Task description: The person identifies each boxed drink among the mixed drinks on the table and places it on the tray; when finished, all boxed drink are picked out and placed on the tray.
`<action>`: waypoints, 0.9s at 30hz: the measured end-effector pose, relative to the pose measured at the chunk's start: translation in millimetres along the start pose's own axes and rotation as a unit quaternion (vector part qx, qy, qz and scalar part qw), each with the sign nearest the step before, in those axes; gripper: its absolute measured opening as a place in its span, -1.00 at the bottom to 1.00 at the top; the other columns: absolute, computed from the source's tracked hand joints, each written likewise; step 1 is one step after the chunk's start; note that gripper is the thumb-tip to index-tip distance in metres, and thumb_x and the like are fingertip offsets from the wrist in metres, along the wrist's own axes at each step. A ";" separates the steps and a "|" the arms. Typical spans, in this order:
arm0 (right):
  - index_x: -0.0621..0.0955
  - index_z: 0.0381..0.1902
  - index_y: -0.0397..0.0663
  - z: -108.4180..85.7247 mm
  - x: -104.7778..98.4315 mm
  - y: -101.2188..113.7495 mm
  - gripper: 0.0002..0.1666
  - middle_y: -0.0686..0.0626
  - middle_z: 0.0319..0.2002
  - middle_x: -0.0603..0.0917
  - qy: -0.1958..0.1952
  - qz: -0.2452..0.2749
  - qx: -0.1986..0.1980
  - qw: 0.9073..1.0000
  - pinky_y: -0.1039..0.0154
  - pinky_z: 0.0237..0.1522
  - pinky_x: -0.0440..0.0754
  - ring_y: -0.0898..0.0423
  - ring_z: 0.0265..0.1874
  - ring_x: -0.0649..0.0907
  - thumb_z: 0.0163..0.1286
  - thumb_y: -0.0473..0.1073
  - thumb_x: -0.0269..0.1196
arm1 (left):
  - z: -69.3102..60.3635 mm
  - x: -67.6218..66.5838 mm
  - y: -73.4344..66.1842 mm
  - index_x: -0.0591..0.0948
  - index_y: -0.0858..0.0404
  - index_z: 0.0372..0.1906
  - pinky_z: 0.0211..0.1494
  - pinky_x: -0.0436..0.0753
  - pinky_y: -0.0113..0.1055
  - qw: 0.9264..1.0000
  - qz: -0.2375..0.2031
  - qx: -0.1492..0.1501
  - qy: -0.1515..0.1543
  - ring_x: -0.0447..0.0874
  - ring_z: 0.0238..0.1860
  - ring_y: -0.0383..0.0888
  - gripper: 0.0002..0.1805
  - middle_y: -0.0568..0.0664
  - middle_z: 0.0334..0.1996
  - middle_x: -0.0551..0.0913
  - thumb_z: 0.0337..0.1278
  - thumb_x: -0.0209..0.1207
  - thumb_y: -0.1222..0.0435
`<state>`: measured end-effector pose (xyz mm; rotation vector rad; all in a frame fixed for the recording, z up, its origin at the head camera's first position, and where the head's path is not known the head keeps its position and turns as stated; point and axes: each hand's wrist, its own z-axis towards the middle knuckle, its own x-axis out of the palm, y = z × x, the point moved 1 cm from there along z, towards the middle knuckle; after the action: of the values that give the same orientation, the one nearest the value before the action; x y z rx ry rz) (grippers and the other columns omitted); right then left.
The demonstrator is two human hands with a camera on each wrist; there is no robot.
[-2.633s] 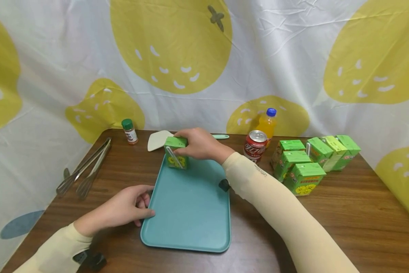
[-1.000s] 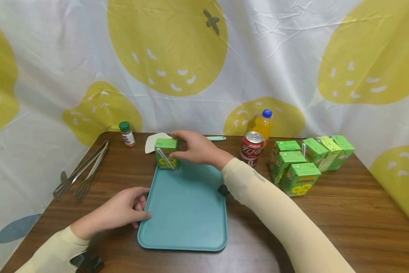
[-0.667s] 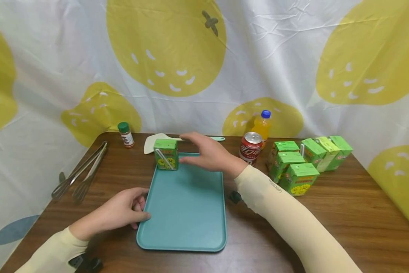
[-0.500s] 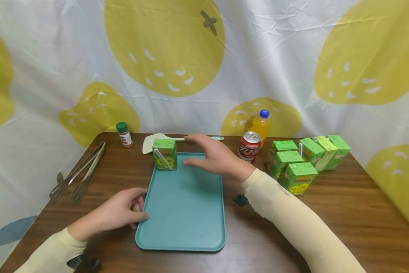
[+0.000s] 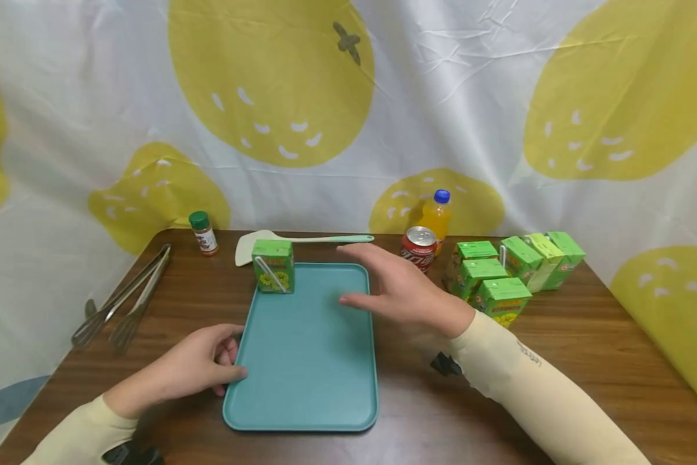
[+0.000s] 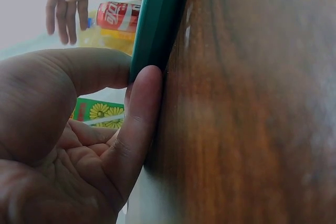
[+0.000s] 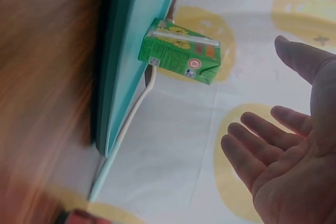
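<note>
A green drink carton [image 5: 274, 266] with a straw on its front stands upright in the far left corner of the teal tray [image 5: 307, 361]. My left hand [image 5: 191, 365] grips the tray's left edge, with the thumb over the rim and the other fingers curled at its side. In the left wrist view, the hand [image 6: 79, 129] holds that rim close to the table top. Above the tray's right edge hovers my right hand [image 5: 403, 287], fingers spread and holding nothing. The right wrist view shows the same hand [image 7: 283, 150] apart from the carton.
Several green cartons [image 5: 502, 300] stand at the right, beside a red soda can [image 5: 419, 248] and an orange drink bottle [image 5: 437, 216]. A pale spatula [image 5: 307, 239] lies behind the tray. Metal tongs [image 5: 127, 300] and a green-capped spice jar [image 5: 203, 234] are at the left.
My right hand has set the carton in the tray's corner, let go and drawn back to the right. My left hand stays on the tray's edge.
</note>
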<state>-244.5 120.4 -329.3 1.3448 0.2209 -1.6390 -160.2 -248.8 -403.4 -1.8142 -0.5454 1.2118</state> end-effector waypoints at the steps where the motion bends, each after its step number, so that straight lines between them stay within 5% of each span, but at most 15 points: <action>1: 0.46 0.65 0.07 -4.2 -2.5 0.3 -0.04 0.08 0.53 0.56 -0.002 -0.001 0.000 1.000 -0.03 0.50 0.59 0.08 0.47 0.58 0.43 0.17 0.58 | -0.1 0.1 -0.5 0.30 0.72 0.52 -0.45 0.83 -0.15 1.000 -0.001 0.001 0.000 0.76 -0.44 0.01 -0.09 0.09 -0.29 0.63 0.25 0.53 0.41; 7: 0.47 0.63 0.03 -25.7 -17.5 -3.2 -0.02 0.06 0.52 0.57 -0.016 -0.010 -0.014 1.000 -0.03 0.48 0.60 0.09 0.46 0.58 0.40 0.14 0.62 | -0.8 -0.1 -2.0 0.31 0.74 0.50 -0.44 0.84 -0.15 1.000 0.000 0.000 -0.002 0.75 -0.41 -0.01 -0.11 0.09 -0.29 0.63 0.24 0.52 0.42; 11: 0.48 0.61 -0.01 -38.3 -27.6 -7.9 -0.03 0.03 0.48 0.60 -0.029 -0.012 -0.025 0.999 0.00 0.30 0.71 0.11 0.28 0.65 0.37 0.04 0.65 | -0.1 -0.3 -1.1 0.32 0.73 0.50 -0.44 0.83 -0.15 1.000 -0.001 -0.002 0.000 0.75 -0.41 -0.01 -0.11 0.09 -0.28 0.63 0.23 0.52 0.42; 17: 0.52 0.58 -0.06 -55.5 -39.9 -15.8 -0.03 -0.02 0.47 0.62 -0.049 -0.036 -0.035 0.998 0.00 0.39 0.65 -0.01 0.37 0.65 0.31 -0.03 0.69 | 0.4 -0.1 1.0 0.31 0.72 0.51 -0.44 0.84 -0.15 1.000 -0.004 -0.006 0.000 0.75 -0.38 0.00 -0.10 0.10 -0.27 0.63 0.23 0.53 0.42; 27: 0.55 0.56 -0.11 -89.4 -63.9 -34.5 -0.01 -0.07 0.50 0.61 -0.076 -0.065 -0.033 0.994 0.42 0.43 0.47 -0.10 0.43 0.62 0.22 -0.22 0.71 | 0.4 -0.3 1.2 0.32 0.71 0.51 -0.44 0.83 -0.15 1.000 -0.006 -0.002 -0.004 0.73 -0.39 -0.02 -0.11 0.10 -0.28 0.62 0.23 0.53 0.42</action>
<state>-216.8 232.0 -323.8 1.1712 0.2751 -1.8183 -160.8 -249.4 -404.3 -1.8075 -0.5615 1.2115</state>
